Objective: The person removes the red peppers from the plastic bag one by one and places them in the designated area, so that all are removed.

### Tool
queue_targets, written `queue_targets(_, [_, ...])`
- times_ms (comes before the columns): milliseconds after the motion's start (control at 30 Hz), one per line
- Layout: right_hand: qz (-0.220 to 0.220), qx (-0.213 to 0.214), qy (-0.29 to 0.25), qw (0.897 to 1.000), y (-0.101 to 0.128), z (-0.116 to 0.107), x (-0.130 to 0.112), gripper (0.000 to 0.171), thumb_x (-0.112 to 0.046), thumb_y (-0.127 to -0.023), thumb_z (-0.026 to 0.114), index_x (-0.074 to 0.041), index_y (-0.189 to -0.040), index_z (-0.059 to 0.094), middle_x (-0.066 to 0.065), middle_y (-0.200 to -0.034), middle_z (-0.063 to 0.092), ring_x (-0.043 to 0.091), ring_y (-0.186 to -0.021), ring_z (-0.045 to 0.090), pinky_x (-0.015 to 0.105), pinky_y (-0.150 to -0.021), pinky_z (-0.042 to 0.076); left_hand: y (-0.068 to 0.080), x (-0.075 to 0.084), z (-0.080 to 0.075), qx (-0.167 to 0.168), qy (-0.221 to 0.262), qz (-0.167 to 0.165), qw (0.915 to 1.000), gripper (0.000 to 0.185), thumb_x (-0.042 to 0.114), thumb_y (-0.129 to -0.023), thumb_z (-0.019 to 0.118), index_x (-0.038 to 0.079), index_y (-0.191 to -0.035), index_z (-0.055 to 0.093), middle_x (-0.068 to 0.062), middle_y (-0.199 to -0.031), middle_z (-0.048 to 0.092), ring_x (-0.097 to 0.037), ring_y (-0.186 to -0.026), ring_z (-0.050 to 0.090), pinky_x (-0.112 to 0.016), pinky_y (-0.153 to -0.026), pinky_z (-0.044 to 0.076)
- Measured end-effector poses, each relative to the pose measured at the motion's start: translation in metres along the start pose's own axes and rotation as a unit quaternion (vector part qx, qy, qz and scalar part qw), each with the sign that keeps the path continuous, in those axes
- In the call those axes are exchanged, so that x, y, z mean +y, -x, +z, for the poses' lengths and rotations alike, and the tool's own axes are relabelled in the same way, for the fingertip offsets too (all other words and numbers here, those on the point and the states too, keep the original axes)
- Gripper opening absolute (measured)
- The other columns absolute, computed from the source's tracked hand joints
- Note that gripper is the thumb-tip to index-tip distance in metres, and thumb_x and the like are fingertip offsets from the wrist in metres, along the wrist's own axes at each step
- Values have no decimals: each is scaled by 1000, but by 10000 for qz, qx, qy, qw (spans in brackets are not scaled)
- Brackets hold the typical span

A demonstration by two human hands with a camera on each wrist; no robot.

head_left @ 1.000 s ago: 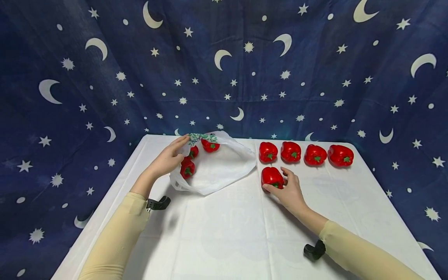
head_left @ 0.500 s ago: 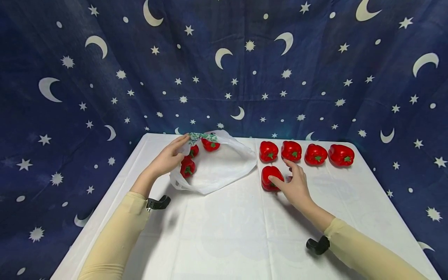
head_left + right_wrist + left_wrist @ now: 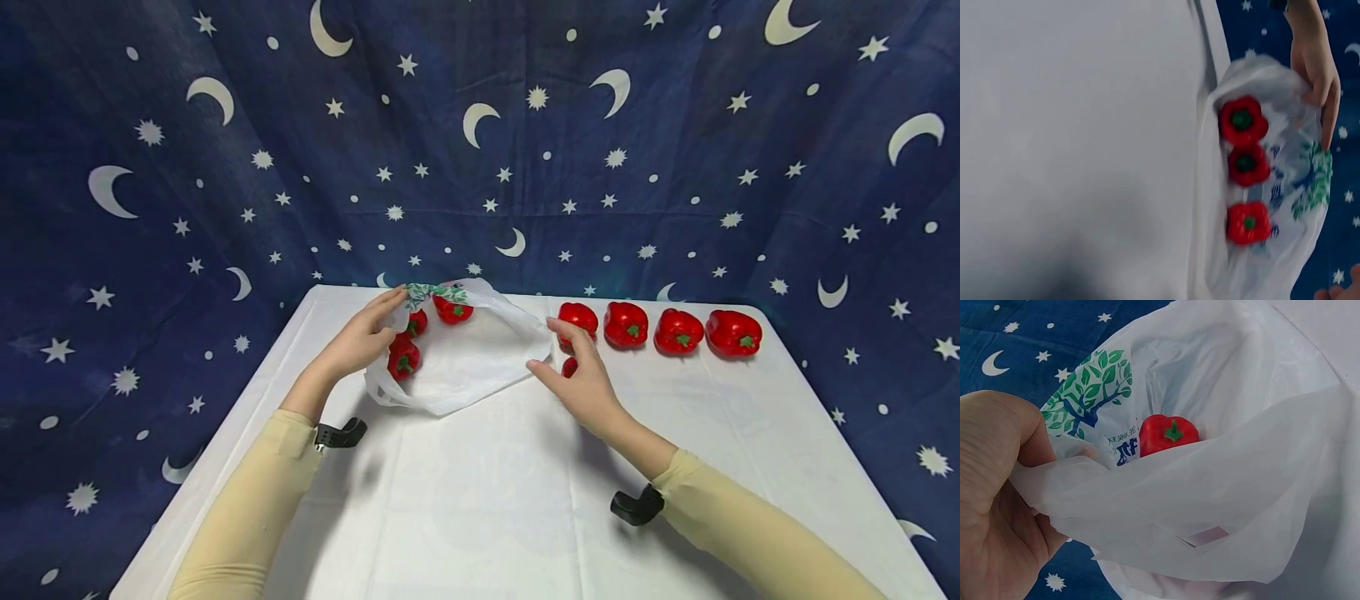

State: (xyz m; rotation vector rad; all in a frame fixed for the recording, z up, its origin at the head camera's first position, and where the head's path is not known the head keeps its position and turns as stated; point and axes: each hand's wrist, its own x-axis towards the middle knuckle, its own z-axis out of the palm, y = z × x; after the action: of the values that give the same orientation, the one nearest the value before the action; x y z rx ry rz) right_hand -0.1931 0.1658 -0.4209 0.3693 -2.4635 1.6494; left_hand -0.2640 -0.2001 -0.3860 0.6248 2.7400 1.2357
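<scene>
White plastic bag [image 3: 480, 358] between both hands

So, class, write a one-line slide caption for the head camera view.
Left hand holds open a white plastic bag containing three red peppers, while the right hand reaches toward its rim.

The scene is viewed by the head camera from above and behind the forearms, facing forward and down across the white table [image 3: 480, 500] toward the starry backdrop [image 3: 480, 125], from a middle distance; the whole tabletop is taken in. The left wrist view is set very close, looking from beside the left hand [image 3: 991, 506] at the lower left of the frame into the mouth of the plastic bag [image 3: 1222, 506]. The right wrist view is turned sideways and blurred, looking across bare tabletop toward the bag at the right of the frame. The bag and the peppers inside it [image 3: 1244, 162] are shared by all three views.
</scene>
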Motion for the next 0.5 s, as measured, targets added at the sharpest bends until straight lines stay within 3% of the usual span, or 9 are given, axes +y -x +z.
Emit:
queue_targets(133, [-181, -443, -282, 9985, -7, 23, -8, 72, -31, -90, 79, -20, -151, 43, 1, -153, 43, 25, -137, 43, 58, -110, 37, 0, 0, -1, 29, -11, 19, 10000, 65, 4, -101, 44, 14, -163, 29, 1, -170, 16, -24, -144, 30, -44, -87, 39])
queue_targets(333, [-107, -1000, -394, 9942, -19, 56, -11, 68, -31, -91, 78, -21, -150, 46, -3, -152, 44, 23, -138, 43, 49, -111, 39, 1, 0, -2, 42, 1, 13, 10000, 65, 4, -100, 44, 13, -163, 29, 2, -170, 16, -23, -143, 31, -44, -87, 39])
queue_targets(500, [-198, -1305, -552, 9897, -30, 80, -10, 67, -23, -91, 78, -13, -150, 47, 4, -151, 46, 24, -137, 45, 44, -110, 41, 1, -1, -2, 50, 22, -7, 10000, 65, 4, -100, 44, 13, -162, 29, 4, -170, 16, -21, -144, 29, -44, -91, 37])
